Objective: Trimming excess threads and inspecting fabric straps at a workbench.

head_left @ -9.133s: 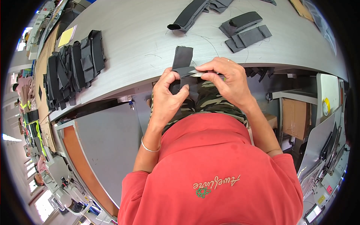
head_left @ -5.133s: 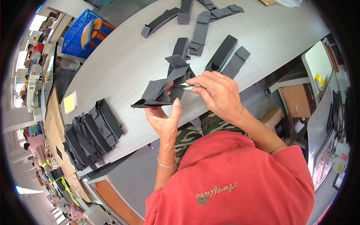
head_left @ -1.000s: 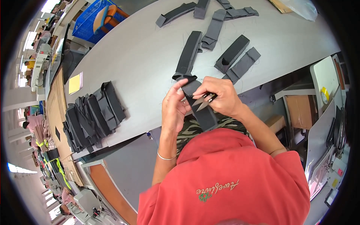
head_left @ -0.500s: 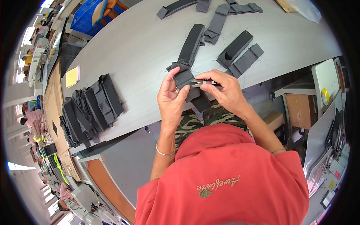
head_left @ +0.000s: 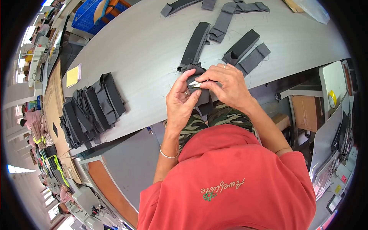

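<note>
A dark grey fabric strip (head_left: 203, 96) is pinched in my left hand (head_left: 178, 100), its lower end hanging over the table's front edge toward my lap. Small thread snips (head_left: 194, 84) sit in the closed fingers of my right hand (head_left: 231, 86). Their pointed metal blades lie across the strip, close to my left thumb; the handle is hidden by my fingers. Just beyond my left hand, another dark strip (head_left: 196, 43) stretches away over the table, and I cannot tell whether it joins the held piece.
Two short grey strips (head_left: 242, 46) lie right of my hands on the pale table (head_left: 142, 50). Several more strips (head_left: 223, 21) are at the far side. A row of folded dark strips (head_left: 92, 109) and a yellow paper pad (head_left: 73, 77) are at left. A blue crate (head_left: 85, 17) stands beyond.
Both hands have drawn closer together, the left shifting slightly right. My right fingers have curled further over the snips, covering their dark handle. The held strip has shifted a little right.
</note>
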`<state>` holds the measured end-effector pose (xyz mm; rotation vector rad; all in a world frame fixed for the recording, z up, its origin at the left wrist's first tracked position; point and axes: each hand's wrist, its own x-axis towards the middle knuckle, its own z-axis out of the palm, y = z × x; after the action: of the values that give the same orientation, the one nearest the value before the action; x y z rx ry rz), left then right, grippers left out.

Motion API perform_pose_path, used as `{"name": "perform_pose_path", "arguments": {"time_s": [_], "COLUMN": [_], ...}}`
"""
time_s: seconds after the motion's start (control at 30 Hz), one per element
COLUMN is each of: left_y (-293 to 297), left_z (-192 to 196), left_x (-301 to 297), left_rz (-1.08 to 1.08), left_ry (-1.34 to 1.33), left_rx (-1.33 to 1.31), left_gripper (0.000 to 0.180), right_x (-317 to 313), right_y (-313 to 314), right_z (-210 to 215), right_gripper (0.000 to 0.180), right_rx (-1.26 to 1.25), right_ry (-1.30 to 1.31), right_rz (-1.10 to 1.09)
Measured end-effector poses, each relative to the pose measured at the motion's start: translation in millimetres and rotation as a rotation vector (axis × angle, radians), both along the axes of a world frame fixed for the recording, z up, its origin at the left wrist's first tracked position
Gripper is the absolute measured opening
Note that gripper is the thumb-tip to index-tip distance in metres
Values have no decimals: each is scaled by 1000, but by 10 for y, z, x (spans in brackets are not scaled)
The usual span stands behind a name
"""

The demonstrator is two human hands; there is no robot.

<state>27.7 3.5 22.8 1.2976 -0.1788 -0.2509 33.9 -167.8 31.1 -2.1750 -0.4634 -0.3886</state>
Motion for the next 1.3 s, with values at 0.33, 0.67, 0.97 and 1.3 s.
{"name": "perform_pose_path", "arguments": {"time_s": [0.33,0.67,0.97,1.3], "left_y": [15,79,48,31], "left_z": [-6,27,50,79], "left_x": [-1,37,27,15], "left_rz": [-31,38,27,7], "left_ry": [16,33,23,62], "left_rx": [-39,-58,-38,-28], "left_gripper": [50,48,48,47], "right_x": [8,-120,-116,-113], "right_y": [-144,-232,-190,-268], "right_z": [68,13,23,84], "right_gripper": [7,12,10,7], "right_rx": [30,246,190,-53], "right_ry": [60,266,204,66], "right_rz": [41,-50,-80,-73]}}
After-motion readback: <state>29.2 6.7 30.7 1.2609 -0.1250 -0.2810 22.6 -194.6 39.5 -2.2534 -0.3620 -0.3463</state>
